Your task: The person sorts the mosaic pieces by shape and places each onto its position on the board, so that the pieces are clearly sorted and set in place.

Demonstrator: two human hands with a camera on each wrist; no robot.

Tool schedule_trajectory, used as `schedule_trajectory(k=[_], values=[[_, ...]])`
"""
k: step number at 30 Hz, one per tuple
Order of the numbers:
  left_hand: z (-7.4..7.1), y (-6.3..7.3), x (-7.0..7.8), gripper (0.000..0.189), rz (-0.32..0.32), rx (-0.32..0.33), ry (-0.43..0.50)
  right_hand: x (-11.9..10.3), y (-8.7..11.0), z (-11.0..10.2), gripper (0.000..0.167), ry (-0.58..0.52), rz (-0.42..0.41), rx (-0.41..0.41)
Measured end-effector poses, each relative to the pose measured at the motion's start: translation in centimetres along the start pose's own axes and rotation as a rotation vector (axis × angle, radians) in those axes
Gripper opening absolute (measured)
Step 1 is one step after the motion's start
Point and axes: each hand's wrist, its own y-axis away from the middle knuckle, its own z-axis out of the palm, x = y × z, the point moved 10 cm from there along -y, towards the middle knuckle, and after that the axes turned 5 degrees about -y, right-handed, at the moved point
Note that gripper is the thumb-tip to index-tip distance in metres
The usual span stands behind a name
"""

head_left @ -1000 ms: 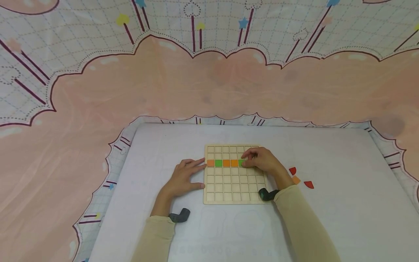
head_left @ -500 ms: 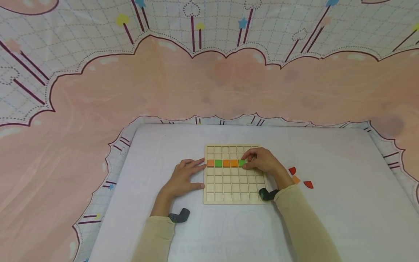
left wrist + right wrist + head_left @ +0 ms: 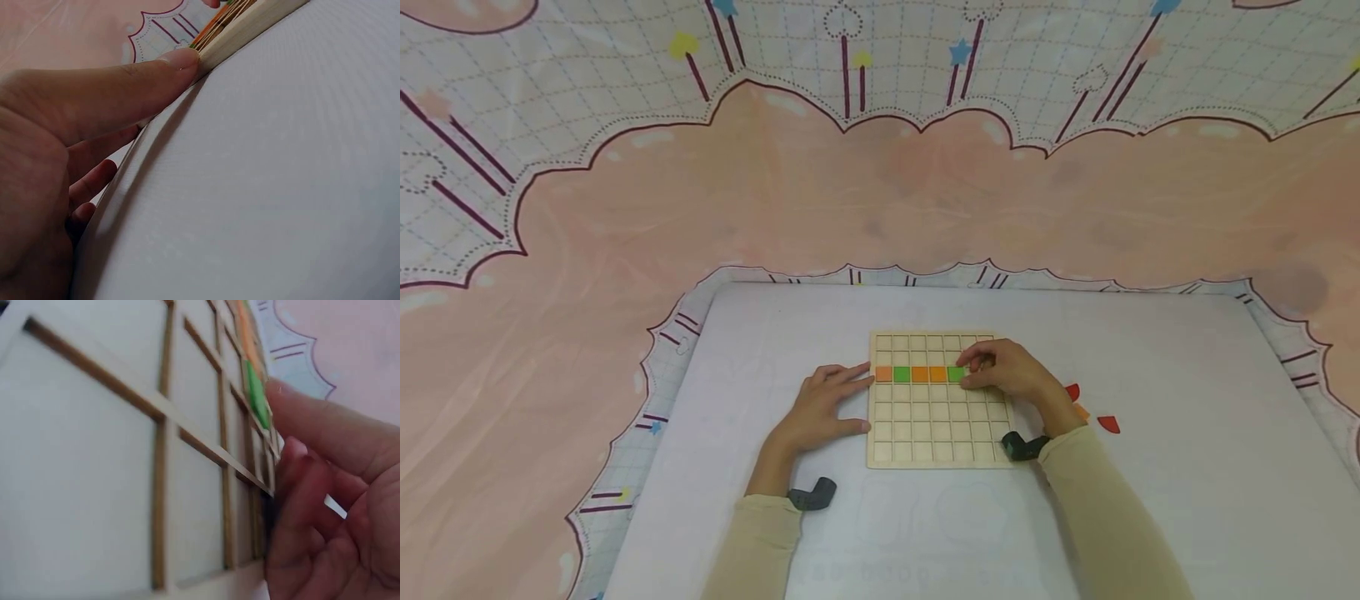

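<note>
A pale wooden grid board (image 3: 913, 432) lies on the white table. Across one of its rows runs a line of square tiles: a light orange tile (image 3: 883, 374), a green tile (image 3: 902, 374), two orange tiles (image 3: 920, 374) and another green tile (image 3: 955, 374). My left hand (image 3: 820, 408) rests at the board's left edge, fingers spread, its thumb (image 3: 169, 69) touching the side. My right hand (image 3: 1009, 368) hovers over the right part of the board, its bent fingertips beside the last green tile. Nothing shows between those fingers; whether they touch the tile is unclear.
To the right of the board lie loose pieces: a red piece (image 3: 1072, 391), an orange piece (image 3: 1081, 412) partly behind the right wrist, and another red piece (image 3: 1108, 424). A dark wrist device (image 3: 1024, 447) overhangs the board's lower right corner.
My right hand has shifted slightly right, uncovering more of the last green tile, and its forearm has moved right too. My left hand stays at the board's edge.
</note>
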Motion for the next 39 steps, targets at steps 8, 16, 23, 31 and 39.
schedule_trajectory(k=[8, 16, 23, 31, 39], values=[[0.0, 0.0, 0.0, 0.077, -0.005, -0.008, -0.006, 0.9, 1.9, -2.1, 0.032, 0.022, 0.019, 0.004], [-0.2, 0.1, 0.1, 0.077, -0.005, 0.007, -0.016, 2.4, 5.0, -5.7, 0.024, 0.120, 0.025, 0.062], [0.1, -0.1, 0.0, 0.077, -0.026, -0.010, -0.009, 4.3, 7.7, -8.5, 0.025, 0.225, 0.052, 0.085], [0.1, -0.1, 0.0, 0.077, -0.027, -0.009, -0.005, 7.0, 9.5, -10.4, 0.028, 0.258, 0.076, 0.061], [0.1, -0.1, 0.0, 0.076, -0.021, 0.000, 0.004, 9.1, 9.8, -10.3, 0.031, 0.216, 0.118, -0.050]])
